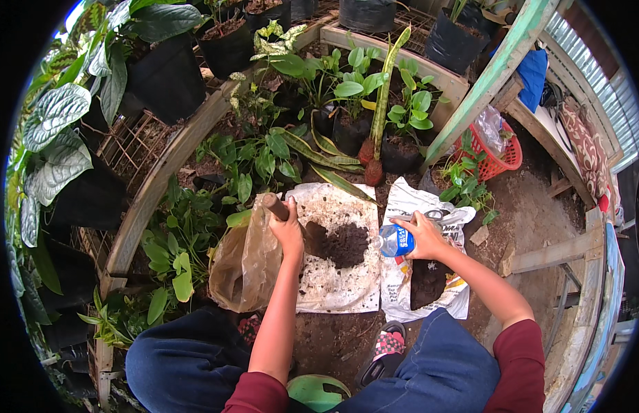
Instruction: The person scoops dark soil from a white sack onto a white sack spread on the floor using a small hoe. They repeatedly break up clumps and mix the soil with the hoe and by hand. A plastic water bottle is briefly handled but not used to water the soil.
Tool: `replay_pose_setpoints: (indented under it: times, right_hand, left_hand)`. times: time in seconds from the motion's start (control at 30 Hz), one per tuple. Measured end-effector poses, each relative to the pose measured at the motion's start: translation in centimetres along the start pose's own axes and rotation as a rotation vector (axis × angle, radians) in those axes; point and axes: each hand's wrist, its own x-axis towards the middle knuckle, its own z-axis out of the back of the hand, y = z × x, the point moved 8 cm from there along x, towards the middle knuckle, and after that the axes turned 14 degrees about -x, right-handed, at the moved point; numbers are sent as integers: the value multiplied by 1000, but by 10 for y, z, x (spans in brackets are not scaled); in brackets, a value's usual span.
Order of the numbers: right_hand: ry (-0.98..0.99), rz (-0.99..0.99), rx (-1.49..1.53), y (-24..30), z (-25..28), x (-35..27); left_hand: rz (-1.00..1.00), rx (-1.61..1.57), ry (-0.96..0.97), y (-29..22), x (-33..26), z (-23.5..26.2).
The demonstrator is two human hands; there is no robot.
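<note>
My left hand (286,230) is closed around the thick wooden handle (274,205) of a hand tool, probably a trowel; its lower end is beside a pile of dark soil (348,246). The soil lies on a flat, dirt-speckled white sack (340,292). In my right hand (425,237) is a clear plastic bottle (397,241) with a blue label, tipped sideways so its mouth points at the soil. Whether water is flowing out is too small to tell. Left of the sack stands a cloudy plastic bag (230,268). An opened white bag (403,203) with dark soil inside lies under my right hand.
Snake plant leaves (387,96) and leafy potted plants (350,89) crowd the far side. Black pots (167,82) stand on a raised rack at the left. A red basket (498,155) and green post (491,79) are at the right. Something green and rounded (316,391) sits between my legs.
</note>
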Motion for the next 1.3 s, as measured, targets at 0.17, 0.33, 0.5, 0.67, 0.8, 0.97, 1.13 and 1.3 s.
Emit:
replay_pose_setpoints:
  times: [0.17,0.33,0.5,0.67,0.8,0.97,1.13,1.3]
  right_hand:
    - [49,47,-32,11,-2,3]
    - [49,52,-72,14,-1,2]
    - [33,48,-81,17,0,4]
    - [60,-126,120,1,-6,6]
    - [-207,-289,305,-27,-7,5]
    - [-631,-454,698,-112,-19,-3]
    - [-917,-570,527,-143,21,11]
    - [-988,-699,527,-171,15,48]
  left_hand:
    - [37,-18,8,8,3,4]
    - [19,-26,11,5,1,1]
    - [20,-31,2,5,2,2]
    - [21,-17,0,2,2,5]
    - [4,15,3,0,4,7]
    - [39,-5,56,6,-2,-14]
    - [52,13,55,13,6,-8]
    - [54,5,85,12,14,-18]
